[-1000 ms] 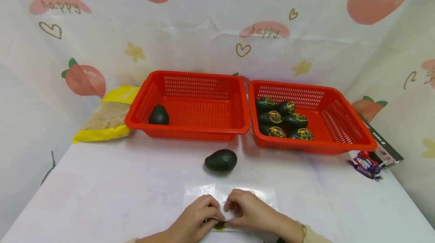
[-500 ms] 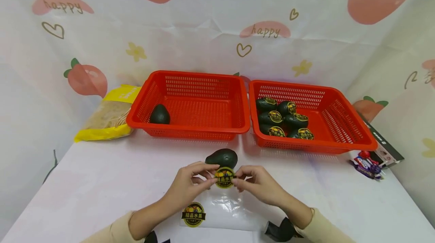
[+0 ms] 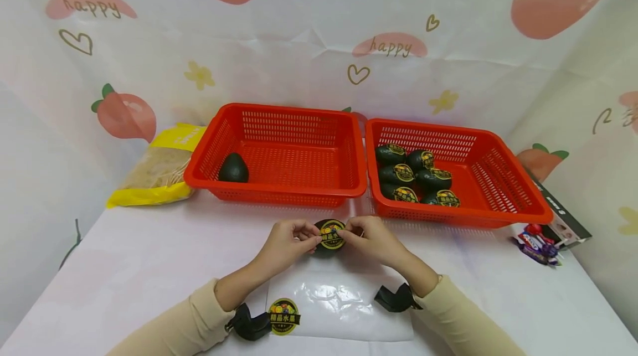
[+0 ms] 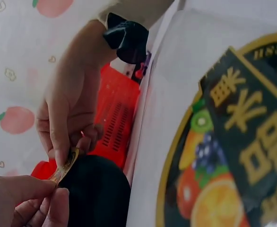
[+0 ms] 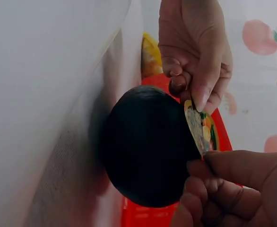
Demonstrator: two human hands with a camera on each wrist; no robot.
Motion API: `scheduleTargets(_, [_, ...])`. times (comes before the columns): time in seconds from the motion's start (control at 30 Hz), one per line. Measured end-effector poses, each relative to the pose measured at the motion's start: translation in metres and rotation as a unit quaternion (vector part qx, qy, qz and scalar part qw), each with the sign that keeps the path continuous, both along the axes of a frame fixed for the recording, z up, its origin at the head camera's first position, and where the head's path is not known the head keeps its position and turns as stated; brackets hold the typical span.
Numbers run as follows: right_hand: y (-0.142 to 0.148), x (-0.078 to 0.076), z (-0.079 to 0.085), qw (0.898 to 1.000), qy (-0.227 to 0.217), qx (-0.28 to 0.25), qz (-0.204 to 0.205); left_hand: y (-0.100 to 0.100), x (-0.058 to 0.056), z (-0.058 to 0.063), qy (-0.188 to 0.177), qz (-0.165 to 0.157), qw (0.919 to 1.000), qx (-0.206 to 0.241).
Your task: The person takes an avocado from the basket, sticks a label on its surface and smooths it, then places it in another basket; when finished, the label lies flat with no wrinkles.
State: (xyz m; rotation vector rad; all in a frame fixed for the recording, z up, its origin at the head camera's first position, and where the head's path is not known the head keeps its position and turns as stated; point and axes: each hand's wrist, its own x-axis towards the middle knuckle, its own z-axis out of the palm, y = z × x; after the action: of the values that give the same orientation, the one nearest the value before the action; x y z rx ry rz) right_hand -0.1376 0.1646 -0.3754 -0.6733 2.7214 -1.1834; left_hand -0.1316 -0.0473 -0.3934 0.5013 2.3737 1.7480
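Note:
A round black-and-gold fruit sticker (image 3: 332, 234) is pinched at its left edge by my left hand (image 3: 286, 242) and at its right edge by my right hand (image 3: 375, 241). Directly behind it lies a dark green avocado (image 3: 326, 253) on the white table, partly covered by the sticker and fingers. In the right wrist view the sticker (image 5: 201, 130) stands right at the side of the avocado (image 5: 145, 146), slightly bowed between both thumbs. Nearer me, a glossy backing sheet (image 3: 349, 311) bears another such sticker (image 3: 284, 316) at its left end.
At the back left, a red basket (image 3: 274, 192) holds one plain avocado (image 3: 233, 168). Beside it, another red basket (image 3: 463, 213) contains several stickered avocados (image 3: 433, 179). A yellow bag (image 3: 159, 170) leans at far left; wrapped sweets (image 3: 538, 245) and a box (image 3: 565, 217) sit at right.
Both hands have lifted a sticker from the backing sheet and carried it forward to the avocado. The other sticker on the sheet has come into view.

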Motion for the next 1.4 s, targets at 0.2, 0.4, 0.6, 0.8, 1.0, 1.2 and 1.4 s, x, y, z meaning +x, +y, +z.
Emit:
scheduleTargets(0.2, [-0.003, -0.001, 0.003, 0.999, 0.029, 0.04, -0.009, -0.001, -0.005, 0.0, 0.01, -0.003, 0.9998, -0.018])
scheduleTargets(0.4, [-0.001, -0.005, -0.005, 0.993, 0.117, -0.011, -0.023, 0.002, -0.012, -0.004, 0.111, 0.017, 0.9889, -0.097])
scheduleTargets(0.6, [0.004, -0.01, -0.014, 0.988, 0.14, -0.051, 0.042, 0.007, -0.015, -0.01, 0.213, -0.012, 0.9726, -0.092])
scheduleTargets(0.8, [0.007, -0.009, -0.019, 0.992, 0.114, -0.056, 0.024, 0.008, -0.017, -0.016, 0.205, -0.04, 0.9768, -0.048])
scheduleTargets(1.0, [0.007, -0.01, -0.024, 0.995, 0.061, -0.074, 0.02, 0.007, -0.023, -0.023, 0.187, -0.069, 0.9782, -0.059])
scheduleTargets(1.2, [0.017, -0.006, -0.019, 0.998, 0.032, -0.033, 0.038, 0.003, -0.026, -0.026, 0.223, -0.104, 0.9634, -0.106])
scheduleTargets(1.4, [0.076, 0.01, -0.009, 0.998, -0.027, -0.059, -0.024, 0.003, -0.025, -0.026, 0.282, -0.11, 0.9443, -0.128])
